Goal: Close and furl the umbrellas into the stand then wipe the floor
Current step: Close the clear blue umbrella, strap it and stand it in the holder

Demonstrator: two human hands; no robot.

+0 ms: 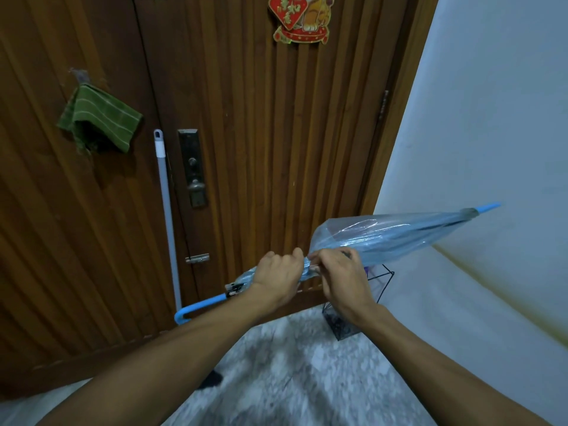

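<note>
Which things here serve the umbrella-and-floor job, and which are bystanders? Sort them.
Job: clear blue plastic umbrella, gripped by left hand and right hand; black wire stand; grey mop pole; speckled floor.
Bystanders: green striped cloth; red door ornament; metal lock.

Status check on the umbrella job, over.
Left hand grips umbrella shaft, right hand pinches canopy. Umbrella closed, not in stand. Nothing visibly blocking.

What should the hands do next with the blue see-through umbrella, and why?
Probably keep twisting the canopy tight. The left hand grips the umbrella near its handle end and the right hand pinches the plastic beside it, but the canopy towards the tip looks baggy. It likely needs furling before going into the wire stand.
</note>
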